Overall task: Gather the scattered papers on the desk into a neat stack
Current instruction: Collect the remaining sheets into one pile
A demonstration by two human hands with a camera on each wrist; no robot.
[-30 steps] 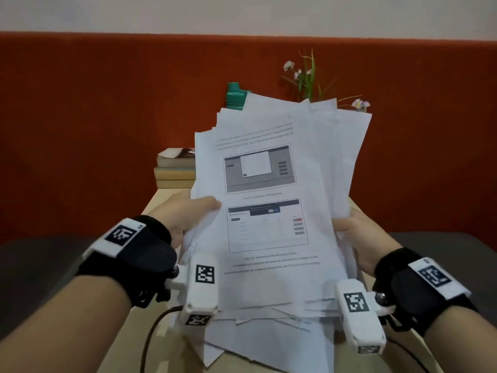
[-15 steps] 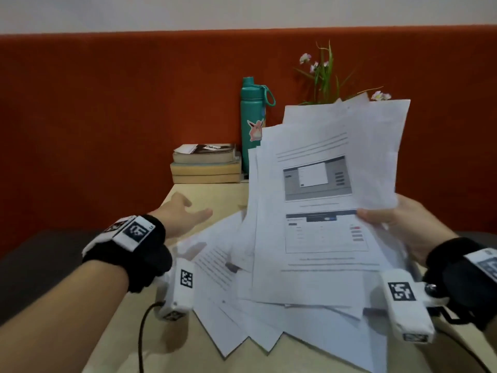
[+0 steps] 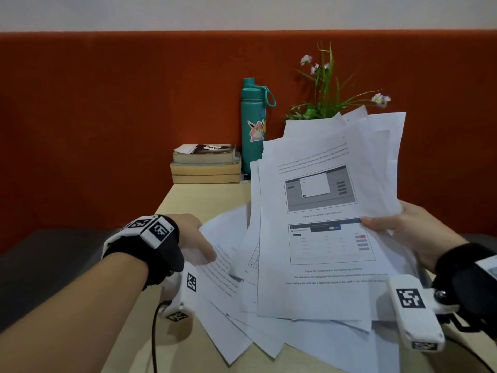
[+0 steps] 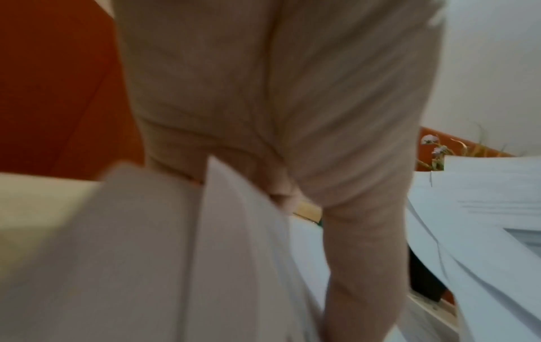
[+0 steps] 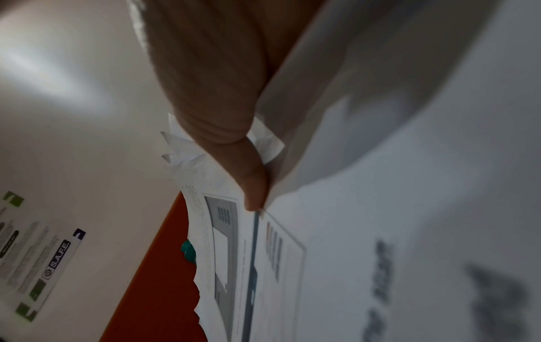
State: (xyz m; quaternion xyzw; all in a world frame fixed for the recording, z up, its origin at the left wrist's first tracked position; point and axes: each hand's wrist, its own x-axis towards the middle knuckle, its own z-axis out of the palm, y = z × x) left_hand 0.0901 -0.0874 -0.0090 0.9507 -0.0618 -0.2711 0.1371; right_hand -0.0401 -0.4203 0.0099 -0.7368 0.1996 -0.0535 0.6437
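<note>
The papers (image 3: 317,238) in my right hand (image 3: 411,232) were thin, matt white printer sheets, limp and curling at the edges. The counter (image 3: 207,195) was pale, smooth wood-look laminate with a dull sheen. The bottle (image 3: 254,127) looked like teal coated metal, satin, with a glossy sticker. The books (image 3: 205,165) had rough, yellowed paper edges. Behind them the wall panel (image 3: 107,117) was matt orange cloth.

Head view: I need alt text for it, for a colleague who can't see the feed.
A person's right hand holds up an uneven sheaf of printed papers over a desk, while the left hand touches loose sheets lying below. Behind stand a teal bottle, stacked books and a flowering plant.
</note>
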